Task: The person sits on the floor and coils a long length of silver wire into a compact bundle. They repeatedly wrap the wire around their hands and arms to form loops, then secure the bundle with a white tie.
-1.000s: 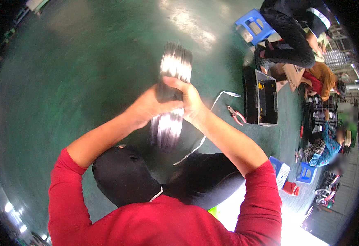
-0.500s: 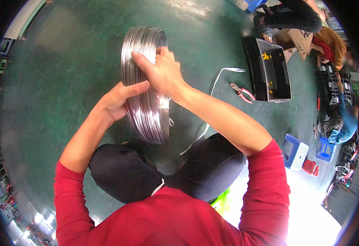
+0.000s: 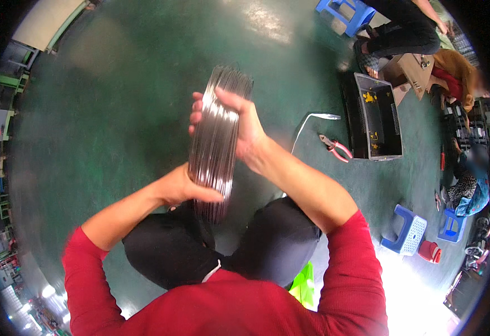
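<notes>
A thick coil of shiny silver wire [image 3: 214, 143] is held up on edge between my knees, its outer rim turned toward me and leaning slightly right at the top. My right hand [image 3: 239, 120] grips its upper part; the thumb lies across the rim and fingertips show past the coil's left side. Lower down, my left hand [image 3: 192, 187] clasps the left side with its thumb over the rim; its other fingers are hidden behind the wire. To the right on the green floor lie pliers with red handles [image 3: 336, 148] and a thin white strip [image 3: 306, 122].
A black crate [image 3: 376, 117] with yellow bits inside stands at the right. Blue plastic stools [image 3: 406, 229] and a red object [image 3: 430, 252] are farther right. Co-workers sit at the far right, near a wooden board [image 3: 416, 73]. Bright green material [image 3: 304, 285] lies by my right leg.
The coil has turned more edge-on and shifted right and nearer. My right hand now wraps over the upper rim, and my left hand has slid lower along the coil.
</notes>
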Demonstrator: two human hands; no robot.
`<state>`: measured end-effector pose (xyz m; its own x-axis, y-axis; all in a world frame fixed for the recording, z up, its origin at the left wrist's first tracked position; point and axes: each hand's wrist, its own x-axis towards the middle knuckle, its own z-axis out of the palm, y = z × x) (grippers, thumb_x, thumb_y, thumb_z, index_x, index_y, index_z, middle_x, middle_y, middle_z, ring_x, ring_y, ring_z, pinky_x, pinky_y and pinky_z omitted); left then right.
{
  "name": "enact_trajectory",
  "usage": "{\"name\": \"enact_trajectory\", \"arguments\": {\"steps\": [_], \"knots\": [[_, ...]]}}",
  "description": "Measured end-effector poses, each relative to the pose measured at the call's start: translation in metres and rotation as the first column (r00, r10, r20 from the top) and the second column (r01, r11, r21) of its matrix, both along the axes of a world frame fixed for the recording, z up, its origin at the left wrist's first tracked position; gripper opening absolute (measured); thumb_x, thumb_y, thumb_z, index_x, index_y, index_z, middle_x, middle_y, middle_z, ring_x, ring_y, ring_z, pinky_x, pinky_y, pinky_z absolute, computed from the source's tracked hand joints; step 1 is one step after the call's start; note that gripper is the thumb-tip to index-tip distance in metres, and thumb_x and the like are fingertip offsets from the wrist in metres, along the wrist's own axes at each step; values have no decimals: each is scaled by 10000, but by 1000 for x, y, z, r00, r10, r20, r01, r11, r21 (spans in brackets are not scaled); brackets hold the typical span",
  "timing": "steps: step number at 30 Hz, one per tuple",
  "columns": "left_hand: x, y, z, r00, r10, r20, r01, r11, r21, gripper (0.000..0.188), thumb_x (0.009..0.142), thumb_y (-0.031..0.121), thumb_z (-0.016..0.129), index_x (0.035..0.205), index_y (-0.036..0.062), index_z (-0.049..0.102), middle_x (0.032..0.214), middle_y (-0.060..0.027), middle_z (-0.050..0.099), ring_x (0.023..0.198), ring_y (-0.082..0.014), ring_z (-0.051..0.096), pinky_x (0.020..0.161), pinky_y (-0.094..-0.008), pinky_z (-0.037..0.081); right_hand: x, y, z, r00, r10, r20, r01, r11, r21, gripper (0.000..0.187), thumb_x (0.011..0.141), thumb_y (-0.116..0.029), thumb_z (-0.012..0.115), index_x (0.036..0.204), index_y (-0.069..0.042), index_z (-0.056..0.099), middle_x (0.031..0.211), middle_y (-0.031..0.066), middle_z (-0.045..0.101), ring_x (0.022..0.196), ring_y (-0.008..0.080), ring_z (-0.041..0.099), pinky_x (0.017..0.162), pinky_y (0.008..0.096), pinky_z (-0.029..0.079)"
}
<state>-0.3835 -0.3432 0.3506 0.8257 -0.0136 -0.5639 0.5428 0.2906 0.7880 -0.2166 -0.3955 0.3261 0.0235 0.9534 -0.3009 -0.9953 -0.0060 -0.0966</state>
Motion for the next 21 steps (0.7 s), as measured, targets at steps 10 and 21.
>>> {"name": "enact_trajectory", "arguments": {"steps": [10, 21], "knots": [[9, 37, 9, 992, 129, -16, -129, 992, 0, 698, 793, 206, 732, 1345, 76, 325, 1186, -15, 510, 1021, -137, 534, 841, -290, 471, -20, -19, -5, 986, 132, 104, -130, 991, -20, 295, 837, -189, 595, 1088, -51, 527, 902, 90, 599, 819, 238, 600, 778, 405, 505], [-3, -29, -17, 785, 509, 353, -616, 700, 360, 914, 812, 240, 720, 1431, 18, 85, 1389, -214, 288, 1289, -293, 359, 1059, -388, 318, -26, -11, -4, 973, 184, 138, -183, 983, -21, 298, 834, -155, 570, 1107, -47, 516, 937, 108, 595, 855, 246, 592, 759, 403, 507]]}}
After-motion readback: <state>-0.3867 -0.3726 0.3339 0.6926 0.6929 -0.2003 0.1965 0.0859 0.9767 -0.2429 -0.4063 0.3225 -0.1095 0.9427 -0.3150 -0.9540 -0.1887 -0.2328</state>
